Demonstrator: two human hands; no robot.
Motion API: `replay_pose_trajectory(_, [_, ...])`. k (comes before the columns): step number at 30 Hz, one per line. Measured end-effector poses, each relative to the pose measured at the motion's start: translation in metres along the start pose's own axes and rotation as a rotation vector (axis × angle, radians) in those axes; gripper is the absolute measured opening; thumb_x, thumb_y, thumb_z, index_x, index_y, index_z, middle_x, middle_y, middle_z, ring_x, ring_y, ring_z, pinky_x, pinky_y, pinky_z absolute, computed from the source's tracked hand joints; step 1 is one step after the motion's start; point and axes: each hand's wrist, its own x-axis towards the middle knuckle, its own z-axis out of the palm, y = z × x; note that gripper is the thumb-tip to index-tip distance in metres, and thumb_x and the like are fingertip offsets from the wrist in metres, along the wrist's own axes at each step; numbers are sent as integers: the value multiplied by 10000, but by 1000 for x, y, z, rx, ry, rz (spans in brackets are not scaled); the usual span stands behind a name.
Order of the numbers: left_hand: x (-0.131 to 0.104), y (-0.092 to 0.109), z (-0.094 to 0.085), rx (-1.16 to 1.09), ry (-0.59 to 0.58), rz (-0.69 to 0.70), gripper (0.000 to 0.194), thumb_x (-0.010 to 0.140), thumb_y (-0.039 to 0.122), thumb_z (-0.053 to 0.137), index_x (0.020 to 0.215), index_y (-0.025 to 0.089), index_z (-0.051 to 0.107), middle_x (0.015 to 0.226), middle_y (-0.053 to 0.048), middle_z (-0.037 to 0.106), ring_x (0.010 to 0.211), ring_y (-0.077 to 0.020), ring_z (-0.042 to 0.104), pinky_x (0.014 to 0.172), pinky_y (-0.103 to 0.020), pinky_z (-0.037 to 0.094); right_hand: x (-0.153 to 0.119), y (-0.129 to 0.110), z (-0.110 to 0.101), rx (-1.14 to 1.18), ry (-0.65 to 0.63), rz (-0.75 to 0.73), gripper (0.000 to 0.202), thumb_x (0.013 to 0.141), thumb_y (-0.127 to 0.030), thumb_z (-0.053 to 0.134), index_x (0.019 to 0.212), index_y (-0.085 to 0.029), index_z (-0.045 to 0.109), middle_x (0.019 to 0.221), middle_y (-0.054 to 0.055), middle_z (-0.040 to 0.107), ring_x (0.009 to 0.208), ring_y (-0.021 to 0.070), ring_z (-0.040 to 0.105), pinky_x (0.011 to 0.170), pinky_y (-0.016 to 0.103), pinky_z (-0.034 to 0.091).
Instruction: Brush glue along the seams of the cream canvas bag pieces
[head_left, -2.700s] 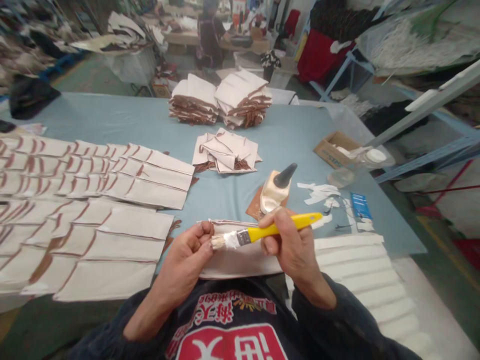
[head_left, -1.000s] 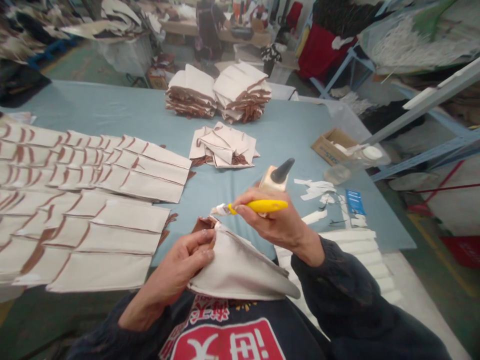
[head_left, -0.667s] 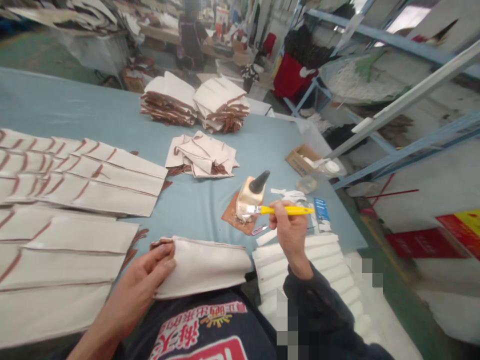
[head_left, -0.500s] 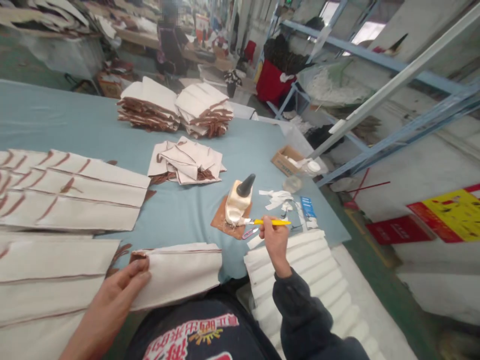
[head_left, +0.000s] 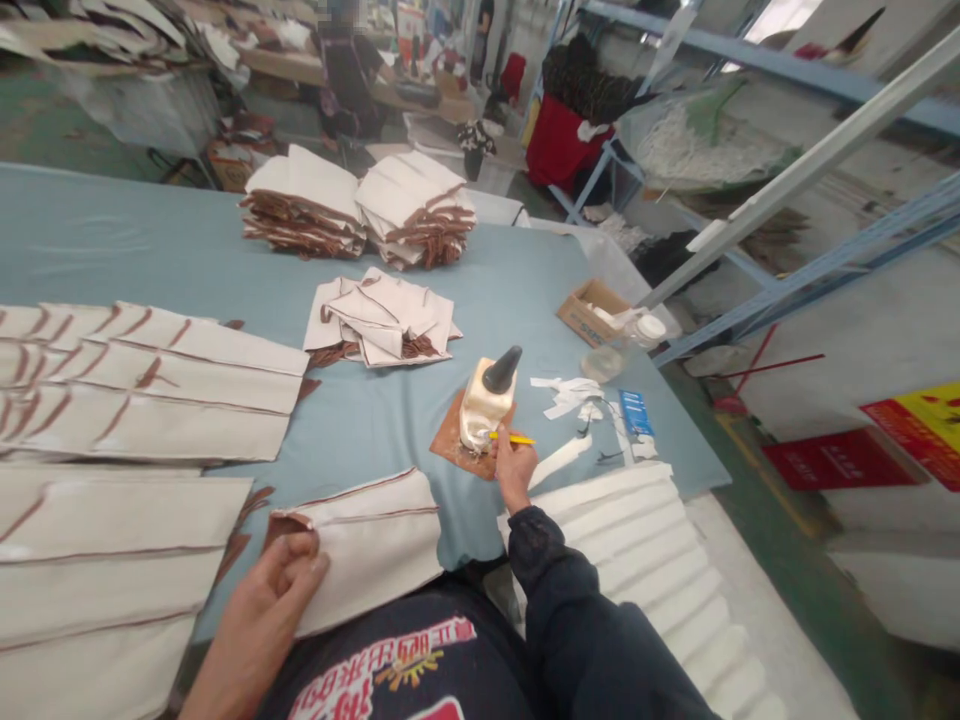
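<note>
My left hand [head_left: 281, 590] pinches the brown-edged end of a cream fabric piece [head_left: 382, 530] at the table's front edge. In my right hand [head_left: 515, 470] is a thin yellow-handled brush [head_left: 521, 439], its tip at the opening in the lower side of a cream glue bottle [head_left: 480, 400]. That bottle has a black cone-shaped top and stands on a brown square patch [head_left: 444, 448]. Whether the brush tip is inside the opening or against its rim, I cannot tell. Right of my hand lies a white strip [head_left: 562, 460].
Overlapping cream pieces [head_left: 210, 390] spread along the left. Behind are a loose pile [head_left: 390, 315] and two stacks [head_left: 300, 205]. A small cardboard box [head_left: 589, 310], a clear jar [head_left: 602, 360] and a blue card [head_left: 636, 412] lie right. White layered strips [head_left: 622, 530] flank my right arm.
My right hand has moved left, bringing the brush tip to the bottle's opening. My left hand still grips the fabric piece, which has tilted slightly. The view has shifted a little.
</note>
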Motion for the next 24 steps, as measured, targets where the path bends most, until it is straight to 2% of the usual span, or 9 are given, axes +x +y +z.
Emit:
replay_pose_trajectory(4, [0, 2, 1, 74, -21, -29, 501, 606, 604, 920, 800, 220, 663, 632, 16, 735, 620, -213, 723, 574, -242, 584, 4, 1, 2, -127, -68, -66, 286, 1018, -423, 684, 1125, -158, 700, 1078, 55, 733, 920, 190, 721, 836, 389, 627])
replay_pose_trajectory(7, [0, 11, 3, 112, -75, 1, 566, 563, 724, 890, 674, 210, 682, 596, 2, 704, 631, -222, 708, 587, -249, 590, 5, -3, -3, -182, -101, -103, 287, 1001, -434, 706, 1078, -159, 711, 1058, 54, 743, 936, 196, 725, 869, 409, 617])
replay_pose_trajectory(10, [0, 16, 4, 98, -154, 14, 601, 634, 788, 825, 782, 209, 760, 723, -31, 782, 711, -250, 740, 704, -283, 630, 2, -7, -12, -168, -76, -120, 412, 977, -565, 673, 993, -161, 750, 925, 50, 779, 839, 192, 736, 791, 355, 602])
replay_pose_trajectory(14, [5, 9, 0, 101, -255, 6, 575, 784, 722, 764, 1038, 210, 815, 863, -57, 841, 825, -300, 782, 824, -339, 652, -5, -13, -24, -96, -22, -112, 649, 893, -759, 570, 965, -156, 798, 749, 72, 792, 671, 220, 726, 587, 299, 543])
replay_pose_trajectory(18, [10, 7, -2, 166, -261, 35, 535, 809, 655, 768, 1101, 211, 826, 968, -66, 859, 912, -327, 791, 861, -343, 653, -10, -18, -32, -23, 18, -74, 669, 877, -770, 571, 942, -137, 779, 648, 75, 756, 515, 207, 677, 482, 290, 507])
replay_pose_trajectory(21, [10, 15, 0, 192, -233, 65, 502, 785, 633, 788, 1055, 214, 841, 1027, -70, 859, 1000, -349, 783, 937, -356, 639, -13, -21, -36, 22, 38, -60, 652, 881, -758, 583, 932, -132, 758, 630, 74, 741, 475, 197, 658, 471, 289, 512])
replay_pose_trajectory(24, [10, 22, 1, 181, -233, 63, 476, 769, 594, 819, 1049, 209, 843, 1057, -78, 855, 1027, -354, 777, 938, -360, 640, -15, -22, -41, 53, 5, -79, 632, 889, -743, 585, 956, -136, 750, 622, 58, 726, 473, 191, 649, 482, 291, 522])
